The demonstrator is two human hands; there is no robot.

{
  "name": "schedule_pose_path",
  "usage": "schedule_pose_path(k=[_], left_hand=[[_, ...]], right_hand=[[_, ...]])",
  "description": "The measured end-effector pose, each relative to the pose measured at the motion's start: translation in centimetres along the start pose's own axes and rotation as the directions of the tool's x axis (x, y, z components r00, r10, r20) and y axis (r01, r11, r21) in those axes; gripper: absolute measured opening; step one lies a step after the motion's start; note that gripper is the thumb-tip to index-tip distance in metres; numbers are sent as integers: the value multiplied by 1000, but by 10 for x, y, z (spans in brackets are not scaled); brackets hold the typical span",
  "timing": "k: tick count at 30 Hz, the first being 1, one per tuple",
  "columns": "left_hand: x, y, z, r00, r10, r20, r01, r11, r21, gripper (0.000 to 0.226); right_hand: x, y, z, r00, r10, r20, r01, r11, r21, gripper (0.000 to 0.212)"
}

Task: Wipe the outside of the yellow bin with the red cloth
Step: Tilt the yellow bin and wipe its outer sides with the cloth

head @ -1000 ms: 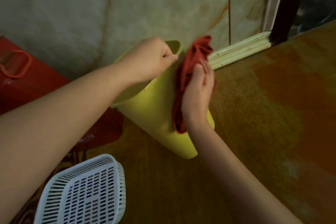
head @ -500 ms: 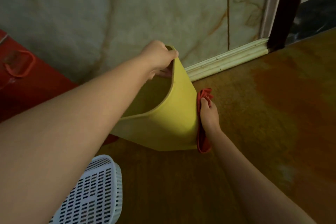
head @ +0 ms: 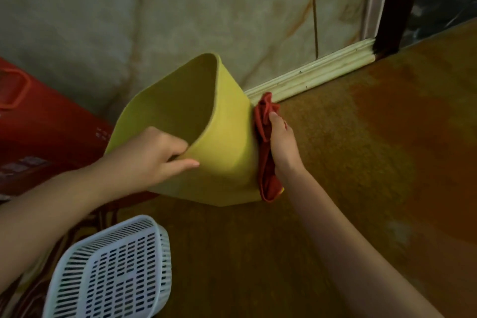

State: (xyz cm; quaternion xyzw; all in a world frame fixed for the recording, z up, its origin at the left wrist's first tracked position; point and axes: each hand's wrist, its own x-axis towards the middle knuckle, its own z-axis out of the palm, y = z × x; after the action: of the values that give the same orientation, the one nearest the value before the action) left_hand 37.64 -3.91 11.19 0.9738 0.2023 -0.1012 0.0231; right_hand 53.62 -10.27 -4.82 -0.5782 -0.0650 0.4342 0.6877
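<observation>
The yellow bin (head: 227,147) is tilted off the floor, its open mouth turned up and to the left. My left hand (head: 152,157) grips its near rim, fingers inside and thumb along the outer wall. The bunched red cloth (head: 265,152) lies against the bin's right outer side. My right hand (head: 284,147) presses the cloth flat onto that side, holding it. The bin's far and underside walls are hidden.
A white slotted plastic basket (head: 113,268) lies upside down at the lower left. A red box (head: 46,131) with a handle stands left of the bin, against the marbled wall (head: 154,15). A pale skirting board (head: 312,75) and a dark post (head: 400,2) stand at the back right. Brown floor (head: 361,162) spreads right.
My left hand has shifted from the far rim to the near rim, and the bin has turned its mouth more toward me. The right hand with the cloth stays on the bin's right side.
</observation>
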Motion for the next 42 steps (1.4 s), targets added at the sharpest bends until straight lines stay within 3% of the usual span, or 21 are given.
schedule_pose_path(k=[3,8,12,14,17,20,23,26,29,31,33,35,39,42], left_hand=[[9,-16,-6,982,-163,-93,151,980,-128,55],[35,-26,-13,958,-248,-144,200,938,-284,42],[52,-30,-17,951,-295,-95,207,833,-514,31],[58,-32,-21,964,-259,-67,183,823,-538,37],[69,-23,-23,970,-236,-58,176,848,-499,43],[91,-3,-14,972,-226,-70,159,841,-517,39],[109,23,1,987,-133,-85,74,865,-497,49],[106,32,7,994,-83,-78,40,895,-445,39],[76,17,-4,997,-73,2,65,887,-458,10],[47,4,-13,994,-101,42,109,881,-461,21],[23,-3,-15,988,-138,74,157,884,-440,16],[9,-2,-8,981,-175,89,196,879,-435,20],[7,2,-3,988,-152,-9,147,967,-210,25],[10,1,-4,990,-138,41,140,989,-52,25]], right_hand=[[-10,-17,15,994,-49,100,46,998,30,53],[-25,-43,36,974,-198,106,185,975,120,44],[-29,-51,56,838,-532,117,544,829,-126,48],[-18,-42,57,791,-592,154,608,729,-315,47],[8,-15,36,864,-502,42,476,784,-399,48],[32,12,2,961,-230,-152,158,911,-382,55],[40,27,-26,972,-37,-232,-48,935,-350,58],[41,31,-38,978,-23,-207,-44,949,-313,53],[39,34,-41,979,-1,-204,-56,960,-275,48],[36,37,-45,975,5,-221,-58,970,-237,41],[33,41,-47,975,8,-223,-52,980,-192,35],[28,44,-45,974,19,-224,-56,985,-164,41],[21,44,-45,971,102,-217,-120,990,-70,57],[19,45,-45,976,98,-192,-109,993,-52,56]])
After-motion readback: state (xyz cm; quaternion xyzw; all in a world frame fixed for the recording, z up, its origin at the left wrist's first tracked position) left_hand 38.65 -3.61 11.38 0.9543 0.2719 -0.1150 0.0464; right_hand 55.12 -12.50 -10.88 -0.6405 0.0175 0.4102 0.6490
